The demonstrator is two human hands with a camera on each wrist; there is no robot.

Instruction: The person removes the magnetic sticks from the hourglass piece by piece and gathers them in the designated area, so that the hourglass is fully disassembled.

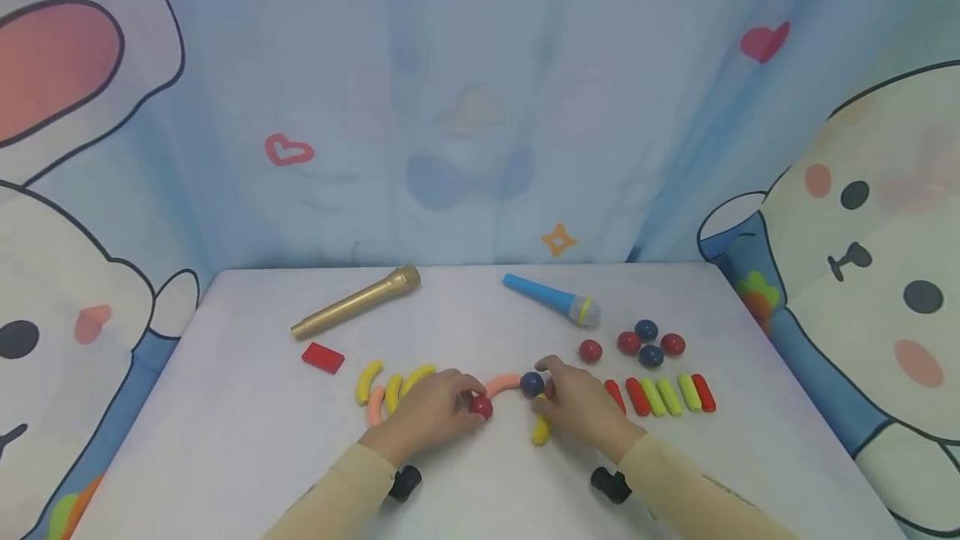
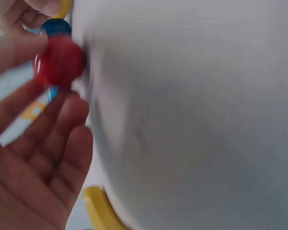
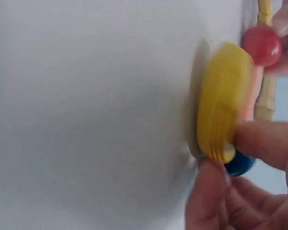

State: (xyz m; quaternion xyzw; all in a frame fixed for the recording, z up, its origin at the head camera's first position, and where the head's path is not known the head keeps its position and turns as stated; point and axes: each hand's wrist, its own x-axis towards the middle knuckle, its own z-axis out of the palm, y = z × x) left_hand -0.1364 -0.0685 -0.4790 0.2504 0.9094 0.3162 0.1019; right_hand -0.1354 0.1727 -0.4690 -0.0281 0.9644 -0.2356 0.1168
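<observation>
My left hand (image 1: 433, 411) holds a red ball (image 1: 482, 407) between thumb and fingers. From that ball a salmon-pink curved rod (image 1: 503, 384) arcs right to a dark blue ball (image 1: 532, 384). A yellow curved rod (image 1: 540, 430) runs from the blue ball toward the front of the table. My right hand (image 1: 588, 407) pinches this rod at its end by the blue ball; in the right wrist view the thumb and a finger grip the blurred yellow rod (image 3: 223, 100). The left wrist view shows the red ball (image 2: 62, 61) overlapping the blue one.
Several yellow curved rods (image 1: 368, 382) and salmon-pink ones lie left of my left hand. Right of my right hand are short red and lime-green rods (image 1: 670, 397), with red and blue balls (image 1: 628, 343) behind. A gold microphone (image 1: 356, 303), blue microphone (image 1: 551, 298) and red block (image 1: 323, 357) lie farther back.
</observation>
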